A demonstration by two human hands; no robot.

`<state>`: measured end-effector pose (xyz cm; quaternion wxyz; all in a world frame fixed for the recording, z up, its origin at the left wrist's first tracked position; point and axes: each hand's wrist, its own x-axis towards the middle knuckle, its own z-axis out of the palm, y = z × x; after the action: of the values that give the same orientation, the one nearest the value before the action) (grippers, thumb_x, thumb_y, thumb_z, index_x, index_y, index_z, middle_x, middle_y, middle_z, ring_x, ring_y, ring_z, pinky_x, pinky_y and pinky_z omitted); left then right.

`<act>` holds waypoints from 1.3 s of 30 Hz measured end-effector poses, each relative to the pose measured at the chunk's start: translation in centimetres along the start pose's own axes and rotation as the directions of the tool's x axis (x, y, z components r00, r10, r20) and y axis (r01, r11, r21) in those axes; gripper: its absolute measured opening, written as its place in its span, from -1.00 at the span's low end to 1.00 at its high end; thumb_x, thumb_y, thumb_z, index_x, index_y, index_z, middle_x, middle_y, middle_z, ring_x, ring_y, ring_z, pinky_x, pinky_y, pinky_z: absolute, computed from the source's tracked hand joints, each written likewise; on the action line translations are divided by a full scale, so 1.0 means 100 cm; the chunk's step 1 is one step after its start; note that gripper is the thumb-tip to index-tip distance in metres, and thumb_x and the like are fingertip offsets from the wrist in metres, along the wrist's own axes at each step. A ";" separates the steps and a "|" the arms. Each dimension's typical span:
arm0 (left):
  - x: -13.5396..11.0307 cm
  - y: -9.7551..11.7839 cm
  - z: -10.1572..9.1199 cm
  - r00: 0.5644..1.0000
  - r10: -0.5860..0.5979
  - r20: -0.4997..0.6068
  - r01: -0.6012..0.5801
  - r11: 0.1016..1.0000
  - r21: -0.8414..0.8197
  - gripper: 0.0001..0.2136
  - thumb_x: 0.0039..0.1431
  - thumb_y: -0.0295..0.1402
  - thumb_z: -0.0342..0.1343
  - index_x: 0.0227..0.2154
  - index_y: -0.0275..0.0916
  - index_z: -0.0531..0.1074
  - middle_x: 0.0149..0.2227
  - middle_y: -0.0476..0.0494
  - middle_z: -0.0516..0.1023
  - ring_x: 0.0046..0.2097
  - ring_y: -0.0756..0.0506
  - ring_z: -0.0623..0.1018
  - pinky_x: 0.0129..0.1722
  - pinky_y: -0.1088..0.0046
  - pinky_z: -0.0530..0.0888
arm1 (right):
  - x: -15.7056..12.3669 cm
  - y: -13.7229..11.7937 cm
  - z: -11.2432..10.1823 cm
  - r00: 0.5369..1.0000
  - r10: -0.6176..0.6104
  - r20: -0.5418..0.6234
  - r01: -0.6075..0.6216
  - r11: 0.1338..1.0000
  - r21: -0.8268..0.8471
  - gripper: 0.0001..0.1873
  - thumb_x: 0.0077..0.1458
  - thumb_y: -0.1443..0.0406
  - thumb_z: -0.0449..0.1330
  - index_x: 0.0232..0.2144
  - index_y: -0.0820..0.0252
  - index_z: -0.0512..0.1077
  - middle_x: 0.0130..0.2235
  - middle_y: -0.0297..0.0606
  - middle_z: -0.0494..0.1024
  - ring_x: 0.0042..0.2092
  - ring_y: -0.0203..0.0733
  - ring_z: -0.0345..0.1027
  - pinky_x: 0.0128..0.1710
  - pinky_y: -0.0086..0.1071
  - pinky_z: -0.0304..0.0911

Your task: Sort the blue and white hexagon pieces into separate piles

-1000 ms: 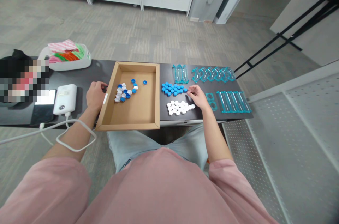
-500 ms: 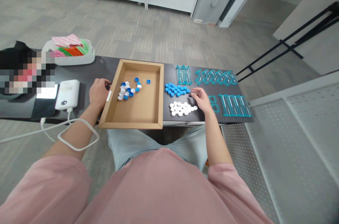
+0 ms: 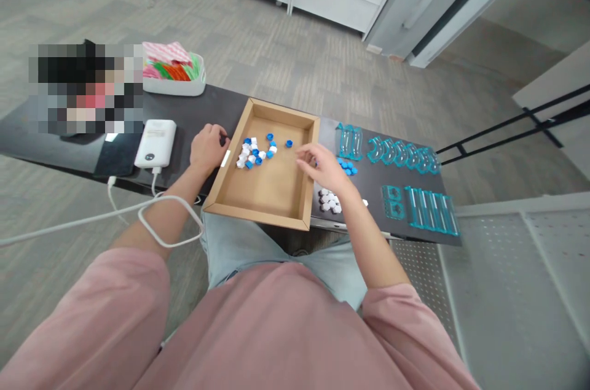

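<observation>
A shallow cardboard tray (image 3: 235, 207) lies on the dark table (image 3: 59, 150). Inside it, near the far left, sits a heap of small blue and white hexagon pieces (image 3: 253, 152), with two blue ones apart. My left hand (image 3: 207, 147) is curled and rests against the tray's left wall. My right hand (image 3: 322, 170) hovers over the tray's right rim with its fingers loosely spread and nothing visible in them. Behind it lie a patch of blue hexagons (image 3: 346, 166) and a patch of white hexagons (image 3: 330, 201), both partly hidden by the hand.
Clear teal curved pieces (image 3: 400, 152), straight tubes (image 3: 432, 209) and a short pair (image 3: 350, 140) lie at the right. A white power bank (image 3: 155, 143) with a looping cable (image 3: 170, 222) sits left. A white bin of coloured pieces (image 3: 174, 74) stands at the back.
My right hand left the blue hexagon patch and moved left to the tray's right rim. My head turned, shifting the view. The left hand stayed at the tray's left wall.
</observation>
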<state>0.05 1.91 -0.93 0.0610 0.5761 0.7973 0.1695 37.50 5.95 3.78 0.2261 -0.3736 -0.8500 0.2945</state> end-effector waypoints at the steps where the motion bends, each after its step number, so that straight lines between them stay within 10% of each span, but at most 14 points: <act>1: 0.000 0.000 0.000 1.000 0.005 0.003 -0.005 1.000 -0.001 -0.73 0.47 -0.30 0.10 0.08 -0.20 0.62 0.12 -0.37 0.63 0.18 -0.37 0.64 0.18 0.13 0.55 | 0.017 -0.011 0.012 0.995 -0.049 0.092 0.056 0.995 -0.076 -0.70 0.48 0.20 0.27 0.19 0.00 0.61 0.13 -0.12 0.67 -0.02 0.03 0.58 0.16 -0.06 0.44; 6: -0.001 0.000 -0.002 0.999 0.023 0.025 -0.023 1.000 -0.013 -0.70 0.49 -0.29 0.08 0.11 -0.22 0.61 0.14 -0.40 0.64 0.18 -0.38 0.64 0.20 0.10 0.54 | 0.074 -0.037 0.058 0.944 -0.002 0.330 0.154 0.887 -0.436 -0.66 0.46 0.41 0.24 0.19 0.11 0.62 0.27 0.02 0.65 0.22 0.18 0.59 0.23 -0.04 0.37; 11: 0.000 -0.001 0.000 0.999 0.025 0.030 -0.025 1.000 -0.007 -0.70 0.49 -0.27 0.07 0.12 -0.22 0.60 0.15 -0.40 0.63 0.18 -0.39 0.64 0.18 0.10 0.53 | 0.074 -0.041 0.063 0.951 0.016 0.308 0.134 0.878 -0.459 -0.77 0.43 0.37 0.28 0.08 0.15 0.61 0.16 0.03 0.72 0.19 0.20 0.60 0.20 -0.04 0.35; 19: 0.001 -0.001 -0.001 0.999 0.016 0.033 -0.015 1.000 -0.014 -0.70 0.49 -0.27 0.08 0.12 -0.20 0.60 0.15 -0.41 0.62 0.21 -0.40 0.63 0.23 0.09 0.52 | 0.001 -0.003 -0.015 0.989 0.126 -0.083 -0.129 0.991 -0.040 -0.82 0.29 0.16 0.36 -0.09 -0.01 0.51 -0.17 -0.27 0.72 -0.21 -0.04 0.54 -0.09 -0.18 0.42; 24: 0.001 -0.002 -0.003 0.999 -0.013 0.044 0.015 0.999 -0.037 -0.70 0.45 -0.28 0.14 0.12 -0.18 0.62 0.17 -0.39 0.62 0.21 -0.40 0.64 0.24 0.10 0.54 | -0.070 0.068 -0.065 0.822 0.393 -0.412 -0.377 0.918 0.122 -0.52 0.18 -0.19 0.39 -0.13 -0.03 0.46 -0.19 -0.23 0.69 -0.30 -0.07 0.44 -0.19 -0.14 0.43; 31: 0.001 0.001 -0.008 0.996 -0.017 0.087 0.013 0.999 0.036 -0.69 0.49 -0.27 0.11 0.15 -0.24 0.58 0.21 -0.40 0.62 0.19 -0.33 0.63 0.20 0.16 0.55 | -0.113 0.122 -0.058 0.684 0.570 -0.455 -0.534 0.817 0.220 -0.46 0.03 -0.24 0.37 -0.18 -0.09 0.38 -0.27 -0.17 0.67 -0.23 0.11 0.52 -0.04 0.07 0.52; 39: -0.003 0.008 -0.013 0.997 -0.034 0.070 0.027 0.995 0.099 -0.74 0.45 -0.31 0.13 0.09 -0.24 0.58 0.17 -0.37 0.62 0.14 -0.29 0.64 0.14 0.23 0.56 | -0.113 0.131 -0.051 0.721 0.573 -0.388 -0.502 0.819 0.277 -0.53 -0.01 -0.04 0.26 -0.06 -0.05 0.47 -0.18 -0.19 0.72 -0.25 0.05 0.52 0.00 0.06 0.53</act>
<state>0.45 1.62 0.51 0.0640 0.5718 0.8107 0.1084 54.13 6.14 -3.12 0.3508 -0.6443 -0.6019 0.3154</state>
